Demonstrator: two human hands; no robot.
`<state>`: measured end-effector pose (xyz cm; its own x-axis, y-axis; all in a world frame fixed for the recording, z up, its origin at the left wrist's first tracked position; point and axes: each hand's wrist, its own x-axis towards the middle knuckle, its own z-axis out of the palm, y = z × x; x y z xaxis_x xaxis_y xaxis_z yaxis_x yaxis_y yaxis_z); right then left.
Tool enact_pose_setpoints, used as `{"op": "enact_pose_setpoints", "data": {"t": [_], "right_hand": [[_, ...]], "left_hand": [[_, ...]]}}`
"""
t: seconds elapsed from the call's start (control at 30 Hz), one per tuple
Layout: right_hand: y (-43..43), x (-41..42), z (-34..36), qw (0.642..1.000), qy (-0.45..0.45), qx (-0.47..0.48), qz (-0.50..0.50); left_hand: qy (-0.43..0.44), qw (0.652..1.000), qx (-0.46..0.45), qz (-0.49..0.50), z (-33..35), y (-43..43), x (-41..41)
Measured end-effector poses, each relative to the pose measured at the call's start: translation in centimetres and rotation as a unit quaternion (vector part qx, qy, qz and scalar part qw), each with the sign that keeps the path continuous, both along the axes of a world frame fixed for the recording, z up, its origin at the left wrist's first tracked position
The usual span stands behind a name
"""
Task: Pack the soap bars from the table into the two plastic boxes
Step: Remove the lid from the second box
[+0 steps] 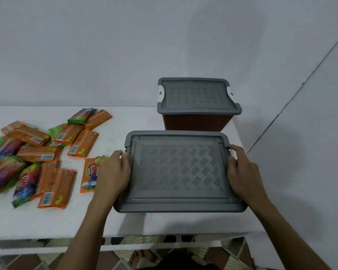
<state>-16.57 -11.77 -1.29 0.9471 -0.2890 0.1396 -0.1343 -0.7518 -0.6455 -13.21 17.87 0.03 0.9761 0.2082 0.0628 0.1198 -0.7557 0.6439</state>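
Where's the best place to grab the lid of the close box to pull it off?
Grip the flat grey plastic lid at its two short ends, one hand coming from each side. It is wide and flat, and each short end's rim shows a small notch. The left hand and right hand grip it just there.

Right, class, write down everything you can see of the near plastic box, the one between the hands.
The near plastic box shows only its grey lid from above: rectangular, rounded corners, raised rim, matte plastic with a woven diamond pattern in the middle panel. The body below is hidden. It stands on the white table, in front of the second box. The left hand and right hand grip its short edges.
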Motion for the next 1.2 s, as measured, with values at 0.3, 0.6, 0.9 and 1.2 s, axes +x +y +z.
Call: {"op": "enact_pose_setpoints", "data": {"t": [0.3, 0.6, 0.9, 1.2], "right_hand": [[-1.1, -0.1, -0.4, 0.959, 0.082, 0.261, -0.076], [-1.3, -0.4, -1.0, 0.994, -0.069, -0.024, -0.078], [-1.2, -0.9, -0.3, 0.996, -0.067, -0.051, -0.042], [-1.1, -0.7, 4.2, 0.97, -0.156, 0.182, -0.043]], "left_hand": [[0.099, 0.967, -0.23, 0.042, -0.7, 1.4, 0.4], [0.009, 0.987, -0.149, 0.056, -1.7, 2.5, 0.0], [-0.017, 1.0, 0.021, -0.011, 1.0, 1.8, -1.0], [-0.052, 0.981, -0.187, -0.015, 4.4, 3.1, -0.6]]}}
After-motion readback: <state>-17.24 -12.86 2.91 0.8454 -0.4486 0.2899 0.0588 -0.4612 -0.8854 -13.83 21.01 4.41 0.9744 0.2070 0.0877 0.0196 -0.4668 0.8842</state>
